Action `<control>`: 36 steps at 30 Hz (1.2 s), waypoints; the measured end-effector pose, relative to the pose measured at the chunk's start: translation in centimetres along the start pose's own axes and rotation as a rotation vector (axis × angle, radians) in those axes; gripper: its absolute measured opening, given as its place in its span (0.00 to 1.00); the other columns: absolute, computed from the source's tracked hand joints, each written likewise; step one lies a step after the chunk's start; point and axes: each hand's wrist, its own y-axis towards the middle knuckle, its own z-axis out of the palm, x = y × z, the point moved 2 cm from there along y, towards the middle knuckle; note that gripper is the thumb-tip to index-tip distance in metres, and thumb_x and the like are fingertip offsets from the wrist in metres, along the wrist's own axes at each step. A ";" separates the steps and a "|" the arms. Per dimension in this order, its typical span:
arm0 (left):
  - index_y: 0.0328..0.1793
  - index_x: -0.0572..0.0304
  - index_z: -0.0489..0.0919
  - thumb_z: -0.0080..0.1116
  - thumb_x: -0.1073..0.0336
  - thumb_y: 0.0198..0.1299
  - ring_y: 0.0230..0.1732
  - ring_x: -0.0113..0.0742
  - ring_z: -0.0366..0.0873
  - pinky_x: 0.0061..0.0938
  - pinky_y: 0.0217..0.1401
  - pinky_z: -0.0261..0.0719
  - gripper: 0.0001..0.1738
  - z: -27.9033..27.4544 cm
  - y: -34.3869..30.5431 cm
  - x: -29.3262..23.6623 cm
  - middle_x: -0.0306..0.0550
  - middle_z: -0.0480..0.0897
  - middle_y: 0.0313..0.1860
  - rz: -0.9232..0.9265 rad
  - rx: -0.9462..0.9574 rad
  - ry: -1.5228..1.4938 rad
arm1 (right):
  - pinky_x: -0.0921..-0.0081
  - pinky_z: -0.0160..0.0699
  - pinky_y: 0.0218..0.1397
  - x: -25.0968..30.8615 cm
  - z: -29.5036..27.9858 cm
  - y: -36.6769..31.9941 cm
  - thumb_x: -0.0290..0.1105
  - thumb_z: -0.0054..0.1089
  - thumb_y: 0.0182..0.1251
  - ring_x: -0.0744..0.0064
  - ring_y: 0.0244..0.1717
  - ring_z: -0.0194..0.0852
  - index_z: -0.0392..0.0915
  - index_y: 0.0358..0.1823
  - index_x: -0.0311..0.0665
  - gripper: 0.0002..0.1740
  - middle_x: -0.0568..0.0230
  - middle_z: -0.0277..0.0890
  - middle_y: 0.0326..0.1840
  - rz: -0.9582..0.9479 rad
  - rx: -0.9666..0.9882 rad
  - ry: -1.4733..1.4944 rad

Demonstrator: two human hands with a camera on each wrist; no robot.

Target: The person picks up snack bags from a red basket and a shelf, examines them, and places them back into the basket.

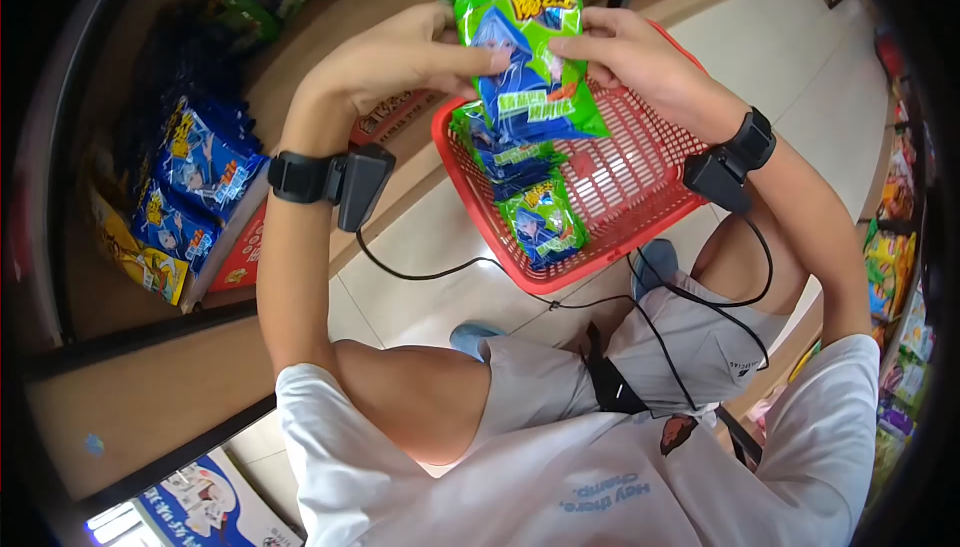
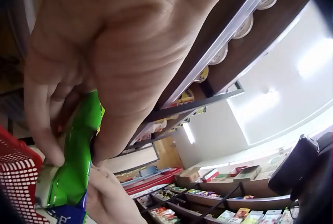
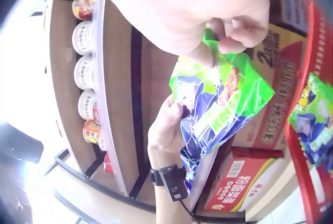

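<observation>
Both hands hold one green and blue snack packet (image 1: 530, 72) above a red basket (image 1: 640, 162). My left hand (image 1: 405, 55) pinches its left side with the thumb on the front; my right hand (image 1: 640, 55) pinches the right edge. In the right wrist view the packet (image 3: 213, 104) hangs between the right hand (image 3: 208, 21) and the left hand (image 3: 167, 125). The left wrist view shows the packet's green side (image 2: 78, 151) beside the left hand's fingers. Similar packets (image 1: 543, 222) lie along the basket's left side.
Blue packets (image 1: 205, 162) and a yellow packet (image 1: 135, 247) lie on the shelf at the left. Snack shelves (image 1: 890, 277) line the right side. The right wrist view shows cartons (image 3: 244, 180) and a row of white cups (image 3: 83, 73) on shelving.
</observation>
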 end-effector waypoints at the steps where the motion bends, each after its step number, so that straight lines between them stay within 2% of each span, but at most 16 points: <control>1: 0.61 0.70 0.76 0.72 0.56 0.59 0.47 0.28 0.82 0.22 0.48 0.83 0.31 0.6 0.7 0.2 0.47 0.84 0.50 -0.033 0.009 0.012 | 0.84 0.61 0.28 -0.6 -0.6 -0.3 0.36 0.65 0.67 0.88 0.26 0.63 0.78 0.51 0.29 0.18 0.72 0.74 0.29 0.042 0.009 -0.006; 3: 0.62 0.69 0.75 0.73 0.57 0.59 0.47 0.28 0.82 0.23 0.49 0.82 0.31 2.3 1.1 0.4 0.46 0.84 0.50 -0.066 0.049 -0.015 | 0.82 0.68 0.32 -1.7 -0.9 -1.3 0.37 0.64 0.68 0.83 0.28 0.69 0.78 0.50 0.29 0.18 0.68 0.77 0.31 0.016 0.060 0.001; 5: 0.62 0.72 0.74 0.74 0.57 0.58 0.49 0.29 0.82 0.24 0.53 0.81 0.33 3.9 1.5 0.3 0.47 0.84 0.51 -0.122 0.072 -0.032 | 0.87 0.66 0.29 -3.0 -1.6 -1.5 0.35 0.62 0.70 0.86 0.27 0.67 0.77 0.55 0.31 0.18 0.70 0.76 0.34 0.050 0.115 -0.079; 7: 0.63 0.69 0.74 0.73 0.60 0.59 0.49 0.28 0.82 0.25 0.53 0.80 0.31 5.5 2.2 1.7 0.45 0.84 0.51 -0.156 0.078 -0.066 | 0.85 0.68 0.29 -3.9 -2.5 -1.6 0.35 0.61 0.70 0.85 0.27 0.69 0.76 0.55 0.30 0.18 0.69 0.77 0.34 0.160 0.223 -0.097; 9: 0.63 0.68 0.74 0.72 0.60 0.60 0.49 0.27 0.82 0.25 0.54 0.80 0.29 7.6 1.0 1.8 0.44 0.84 0.51 -0.262 -0.080 -0.109 | 0.84 0.69 0.29 -4.6 -2.9 -1.3 0.35 0.60 0.71 0.84 0.27 0.70 0.76 0.56 0.30 0.18 0.67 0.78 0.35 0.238 0.306 -0.114; 11: 0.63 0.66 0.75 0.70 0.59 0.62 0.49 0.26 0.82 0.25 0.53 0.81 0.27 9.2 0.1 2.5 0.43 0.84 0.50 -0.323 -0.119 -0.195 | 0.83 0.71 0.29 -5.7 -2.6 -1.6 0.34 0.59 0.71 0.83 0.26 0.70 0.76 0.56 0.31 0.18 0.66 0.78 0.35 0.296 0.351 -0.115; 12: 0.63 0.68 0.73 0.70 0.62 0.62 0.49 0.29 0.83 0.25 0.51 0.83 0.28 10.1 -0.3 3.6 0.45 0.84 0.51 -0.324 -0.143 -0.287 | 0.82 0.72 0.29 -6.4 -2.1 -1.8 0.34 0.59 0.71 0.82 0.27 0.71 0.75 0.57 0.31 0.18 0.66 0.78 0.35 0.311 0.405 -0.130; 13: 0.63 0.71 0.71 0.69 0.66 0.62 0.49 0.32 0.83 0.25 0.49 0.84 0.28 11.0 -0.7 5.5 0.48 0.84 0.52 -0.322 -0.164 -0.377 | 0.83 0.72 0.30 -7.0 -1.3 -2.3 0.34 0.58 0.71 0.81 0.27 0.72 0.75 0.56 0.32 0.17 0.66 0.78 0.35 0.304 0.439 -0.091; 15: 0.63 0.69 0.72 0.69 0.64 0.63 0.51 0.32 0.83 0.27 0.52 0.84 0.27 13.0 -1.8 7.8 0.48 0.83 0.52 -0.405 -0.199 -0.449 | 0.82 0.72 0.29 -8.7 -0.1 -3.2 0.34 0.58 0.70 0.80 0.27 0.72 0.76 0.53 0.32 0.16 0.66 0.78 0.33 0.352 0.506 0.003; 18: 0.63 0.66 0.73 0.68 0.63 0.64 0.52 0.30 0.82 0.26 0.56 0.81 0.25 15.9 -3.3 12.4 0.44 0.83 0.53 -0.552 -0.266 -0.557 | 0.81 0.72 0.26 -11.4 1.3 -3.8 0.33 0.58 0.70 0.79 0.26 0.72 0.77 0.51 0.32 0.14 0.66 0.78 0.32 0.516 0.557 -0.074; 19: 0.63 0.64 0.74 0.67 0.62 0.65 0.53 0.28 0.81 0.25 0.58 0.80 0.24 16.5 -3.5 12.9 0.43 0.83 0.53 -0.604 -0.290 -0.594 | 0.78 0.72 0.24 -13.2 1.8 -3.7 0.33 0.58 0.68 0.76 0.24 0.73 0.76 0.49 0.30 0.15 0.63 0.78 0.30 0.524 0.555 -0.107; 22: 0.65 0.67 0.72 0.63 0.66 0.66 0.55 0.30 0.80 0.27 0.61 0.79 0.24 18.5 -4.1 13.4 0.46 0.81 0.57 -0.749 -0.324 -0.643 | 0.73 0.72 0.20 -18.1 3.3 -3.4 0.35 0.59 0.63 0.70 0.20 0.75 0.73 0.42 0.24 0.17 0.57 0.76 0.24 0.549 0.575 -0.211; 25: 0.65 0.69 0.70 0.59 0.68 0.65 0.59 0.32 0.79 0.29 0.65 0.77 0.24 19.6 -3.8 13.8 0.47 0.80 0.58 -0.684 -0.319 -0.741 | 0.72 0.72 0.20 -19.8 4.2 -3.2 0.35 0.57 0.64 0.70 0.21 0.76 0.73 0.41 0.24 0.17 0.56 0.77 0.25 0.580 0.552 -0.296; 28: 0.64 0.66 0.71 0.58 0.65 0.65 0.58 0.32 0.78 0.29 0.65 0.74 0.23 19.6 -3.4 14.9 0.46 0.80 0.56 -0.683 -0.313 -0.736 | 0.73 0.73 0.20 -20.3 5.0 -2.7 0.32 0.57 0.63 0.69 0.21 0.77 0.73 0.41 0.23 0.15 0.54 0.78 0.27 0.621 0.534 -0.365; 33: 0.62 0.64 0.73 0.57 0.63 0.63 0.55 0.32 0.78 0.29 0.60 0.72 0.23 19.3 -3.2 13.5 0.44 0.81 0.54 -0.575 -0.309 -0.835 | 0.74 0.82 0.22 -20.6 5.9 -2.3 0.30 0.59 0.64 0.67 0.24 0.81 0.73 0.43 0.20 0.16 0.53 0.78 0.29 0.783 0.538 -0.255; 36: 0.63 0.64 0.72 0.56 0.64 0.62 0.54 0.34 0.77 0.28 0.60 0.71 0.24 19.6 -3.0 13.7 0.45 0.81 0.54 -0.613 -0.325 -0.769 | 0.73 0.87 0.25 -21.2 6.4 -1.9 0.30 0.60 0.66 0.63 0.27 0.84 0.73 0.44 0.18 0.17 0.50 0.79 0.32 0.789 0.512 -0.199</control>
